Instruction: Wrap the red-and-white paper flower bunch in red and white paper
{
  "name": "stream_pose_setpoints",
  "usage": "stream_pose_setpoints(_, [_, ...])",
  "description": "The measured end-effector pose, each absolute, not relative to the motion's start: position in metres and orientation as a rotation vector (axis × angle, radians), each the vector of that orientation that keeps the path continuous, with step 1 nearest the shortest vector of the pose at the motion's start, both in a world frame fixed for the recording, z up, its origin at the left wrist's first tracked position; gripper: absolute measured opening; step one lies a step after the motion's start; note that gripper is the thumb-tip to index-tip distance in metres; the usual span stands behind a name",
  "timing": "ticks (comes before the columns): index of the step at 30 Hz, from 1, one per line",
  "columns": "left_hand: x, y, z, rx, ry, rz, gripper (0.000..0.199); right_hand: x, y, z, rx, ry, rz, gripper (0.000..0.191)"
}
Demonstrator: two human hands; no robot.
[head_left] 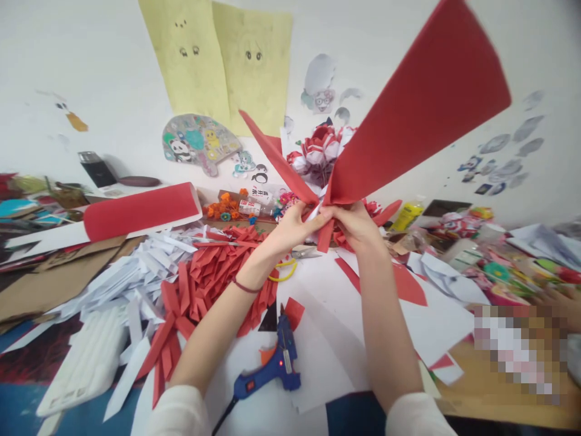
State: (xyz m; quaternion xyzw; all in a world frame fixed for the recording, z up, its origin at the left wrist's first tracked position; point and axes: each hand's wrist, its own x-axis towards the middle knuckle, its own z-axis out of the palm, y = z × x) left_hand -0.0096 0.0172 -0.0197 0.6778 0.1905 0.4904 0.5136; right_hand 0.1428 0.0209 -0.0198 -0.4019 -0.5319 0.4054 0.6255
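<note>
Bare forearms (pixel 388 315) stretched forward, angled inward, left grip (pixel 293 229) beside right grip (pixel 356 223), both clasped, thumbs (pixel 314 225) inward.

red paper (pixel 422 109) is pinched at its gathered base by the left hand (pixel 290 229) and the right hand (pixel 356 223), held close together; red-and-white flowers (pixel 318 148) are framed between its flared sides; below, a blue glue gun (pixel 275 367) is laid on white paper (pixel 333 345); red strips (pixel 204 275) are heaped to the left

Red paper (pixel 422 103) partly hides flowers (pixel 318 148); 2 sleeves (pixel 179 413) are cut off below.
</note>
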Motion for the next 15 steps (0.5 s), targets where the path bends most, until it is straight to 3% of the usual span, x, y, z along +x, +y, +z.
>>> stream_pose_setpoints(9, [0.024,-0.012,-0.046,1.377,0.582,0.824,0.042,0.174,-0.041,-0.049,-1.159,-1.154,0.889,0.027])
stream_pose_setpoints(15, [0.04,-0.024,-0.086,1.58,0.625,0.597,0.035,0.206,-0.075,-0.097,-1.316,-1.062,1.061,0.029])
